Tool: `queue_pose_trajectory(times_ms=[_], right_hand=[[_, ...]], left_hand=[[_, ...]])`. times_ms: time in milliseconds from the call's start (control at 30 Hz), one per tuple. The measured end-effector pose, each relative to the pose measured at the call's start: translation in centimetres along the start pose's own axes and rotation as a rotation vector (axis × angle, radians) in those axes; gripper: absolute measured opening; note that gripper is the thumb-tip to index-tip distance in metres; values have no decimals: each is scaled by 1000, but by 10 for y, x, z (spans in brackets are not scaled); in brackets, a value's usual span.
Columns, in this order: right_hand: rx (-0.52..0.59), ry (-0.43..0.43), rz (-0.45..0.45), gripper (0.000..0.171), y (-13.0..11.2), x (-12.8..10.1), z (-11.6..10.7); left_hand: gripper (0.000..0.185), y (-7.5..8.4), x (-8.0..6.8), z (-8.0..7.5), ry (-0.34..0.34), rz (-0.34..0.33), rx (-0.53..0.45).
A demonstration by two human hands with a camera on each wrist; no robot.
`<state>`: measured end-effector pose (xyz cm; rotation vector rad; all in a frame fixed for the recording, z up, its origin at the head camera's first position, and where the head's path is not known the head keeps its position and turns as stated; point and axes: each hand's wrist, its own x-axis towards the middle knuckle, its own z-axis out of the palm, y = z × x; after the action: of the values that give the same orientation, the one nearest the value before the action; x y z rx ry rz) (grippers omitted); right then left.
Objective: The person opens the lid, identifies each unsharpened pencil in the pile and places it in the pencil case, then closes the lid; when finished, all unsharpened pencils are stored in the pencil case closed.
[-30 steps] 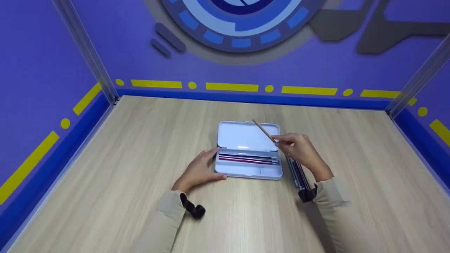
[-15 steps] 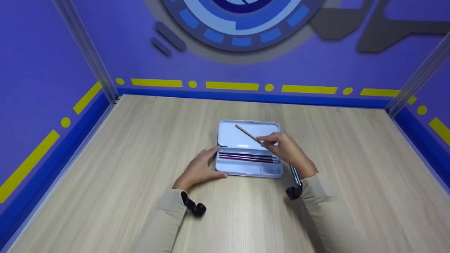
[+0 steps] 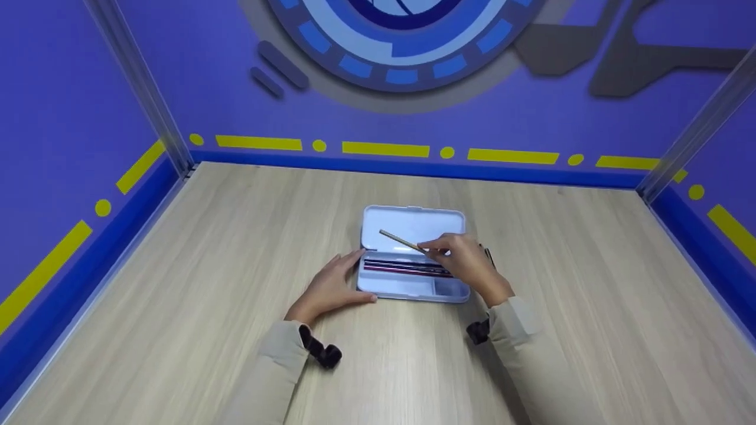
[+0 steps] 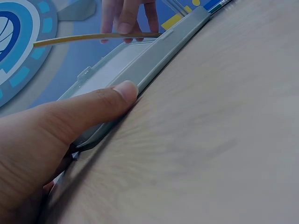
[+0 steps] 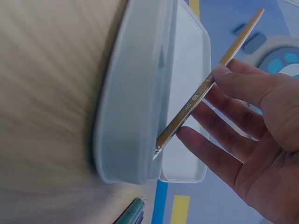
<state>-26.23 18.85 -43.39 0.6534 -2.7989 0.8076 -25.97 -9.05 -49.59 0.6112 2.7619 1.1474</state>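
A white pencil case (image 3: 396, 287) lies with its lid raised, several dark and red pencils (image 3: 393, 268) in its rear compartment. My left hand (image 3: 328, 289) holds the case's left end, thumb along the front edge and fingers at the back corner; the left wrist view shows the thumb on the rim. Over the case, my right hand (image 3: 466, 260) pinches a gold pencil (image 5: 201, 91) between thumb and fingers. The pencil slants, one end pointing up and left across the lid. In the right wrist view, its metal-tipped end is at the case's rim; whether they touch I cannot tell.
Right of the case, mostly behind my right hand and wrist, lie other pencils; one green end (image 5: 133, 210) shows in the right wrist view. A wooden tabletop (image 3: 248, 224) lies under everything, enclosed by blue-purple panels (image 3: 520, 118) at the back and sides.
My right hand has brought the gold pencil leftward and lower, from the case's right side to over it. The left hand stays at the case's left end.
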Motion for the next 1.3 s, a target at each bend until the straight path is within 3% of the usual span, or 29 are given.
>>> queue_pose_trajectory(times_ms=[333,600,833,1067,1300], right_hand=[[38,-31,38,24,0,-1,1],[47,-6,73,23,4,-8,-6],[40,68,90,24,22,-23,-20],[66,64,177,30,44,-36,-35],[84,-21,299,39,61,-51,-49]], left_hand=[[102,1,2,-2,-13,-14,-13],[102,1,-1,-2,-19,-32,-12],[101,0,2,0,-28,2,2],[101,-2,1,1,-31,-21,6],[103,-4,-1,0,-22,-18,-8]])
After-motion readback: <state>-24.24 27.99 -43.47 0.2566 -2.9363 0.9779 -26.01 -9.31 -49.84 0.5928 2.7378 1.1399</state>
